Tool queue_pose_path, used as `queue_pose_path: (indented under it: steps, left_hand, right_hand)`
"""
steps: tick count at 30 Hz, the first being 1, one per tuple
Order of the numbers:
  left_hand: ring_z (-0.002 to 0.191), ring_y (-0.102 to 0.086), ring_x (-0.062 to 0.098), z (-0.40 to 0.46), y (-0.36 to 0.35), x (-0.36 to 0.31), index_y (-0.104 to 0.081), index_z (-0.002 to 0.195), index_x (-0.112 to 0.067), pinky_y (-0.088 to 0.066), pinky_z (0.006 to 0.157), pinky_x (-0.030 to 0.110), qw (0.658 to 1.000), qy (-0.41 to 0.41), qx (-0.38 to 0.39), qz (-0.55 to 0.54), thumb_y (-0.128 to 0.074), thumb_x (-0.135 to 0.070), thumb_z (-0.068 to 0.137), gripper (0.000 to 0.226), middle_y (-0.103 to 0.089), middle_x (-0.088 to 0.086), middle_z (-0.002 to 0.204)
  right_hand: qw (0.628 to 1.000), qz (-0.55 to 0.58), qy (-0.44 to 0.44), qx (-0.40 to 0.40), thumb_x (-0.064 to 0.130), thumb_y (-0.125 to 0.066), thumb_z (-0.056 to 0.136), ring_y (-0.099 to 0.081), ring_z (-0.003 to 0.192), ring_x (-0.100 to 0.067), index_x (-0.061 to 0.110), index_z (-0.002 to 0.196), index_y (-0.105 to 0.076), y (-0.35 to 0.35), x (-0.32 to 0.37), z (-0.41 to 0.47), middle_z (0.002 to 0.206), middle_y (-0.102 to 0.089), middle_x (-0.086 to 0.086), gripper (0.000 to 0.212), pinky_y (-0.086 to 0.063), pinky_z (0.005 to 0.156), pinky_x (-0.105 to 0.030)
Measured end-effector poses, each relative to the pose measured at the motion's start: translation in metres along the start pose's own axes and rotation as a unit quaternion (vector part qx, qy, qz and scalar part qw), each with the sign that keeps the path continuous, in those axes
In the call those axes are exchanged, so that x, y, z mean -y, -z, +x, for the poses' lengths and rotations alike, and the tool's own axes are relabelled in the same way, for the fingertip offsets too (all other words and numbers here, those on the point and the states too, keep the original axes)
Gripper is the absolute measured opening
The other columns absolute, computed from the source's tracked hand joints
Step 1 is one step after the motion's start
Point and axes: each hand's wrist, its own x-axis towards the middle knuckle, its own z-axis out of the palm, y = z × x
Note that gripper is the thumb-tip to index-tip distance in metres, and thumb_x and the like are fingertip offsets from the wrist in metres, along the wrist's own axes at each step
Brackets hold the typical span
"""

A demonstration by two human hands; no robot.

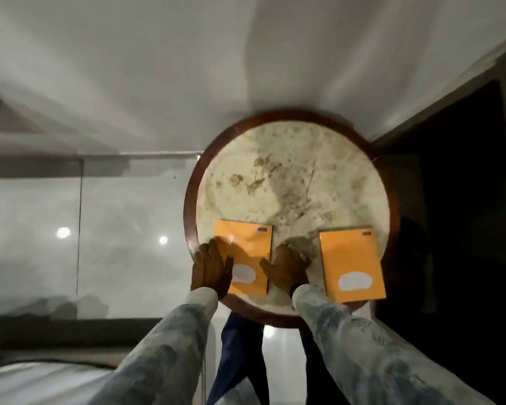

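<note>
Two flat orange packets with a white oval on the front lie on a small round marble table (292,182) with a dark wooden rim. The left packet (246,252) is near the table's left front edge, and my left hand (209,266) rests on its left side with fingers laid flat. My right hand (287,266) lies on the marble just right of that packet, fingers spread, thumb near the packet's right edge. The right packet (351,263) sits apart, at the table's right front, untouched.
A white wall rises behind the table. Glossy pale floor tiles (114,244) with light reflections spread to the left. A dark doorway or panel (456,200) stands at the right. White bedding (27,384) shows at the bottom left. My legs (240,352) are under the table's front edge.
</note>
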Motion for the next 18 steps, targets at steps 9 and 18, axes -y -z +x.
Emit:
queue_pose_path:
  steps: [9,18]
  left_hand:
    - [0.129,-0.055,0.047,0.03,-0.007,-0.006,-0.049,0.139,-0.015,-0.044,0.113,0.06,0.97,0.15,-0.011,-0.189,-0.05,-0.029,0.1,0.042,-0.055,0.016,0.142]
    - [0.11,-0.06,0.034,0.062,0.081,-0.057,-0.054,0.119,-0.01,-0.053,0.095,0.048,0.892,0.068,0.052,-0.444,-0.05,-0.013,0.103,0.017,-0.062,0.011,0.114]
  right_hand:
    - [0.988,0.131,-0.051,-0.064,0.029,-0.071,0.087,-0.068,0.112,-0.037,0.005,0.117,-0.065,-0.036,0.003,0.013,0.117,-0.072,-0.018,0.038,-0.057,0.096,-0.045]
    - [0.96,0.253,0.002,-0.119,0.033,-0.081,0.085,-0.072,0.106,-0.032,0.013,0.111,-0.072,0.04,0.044,0.036,0.11,-0.079,-0.009,0.034,-0.057,0.085,-0.037]
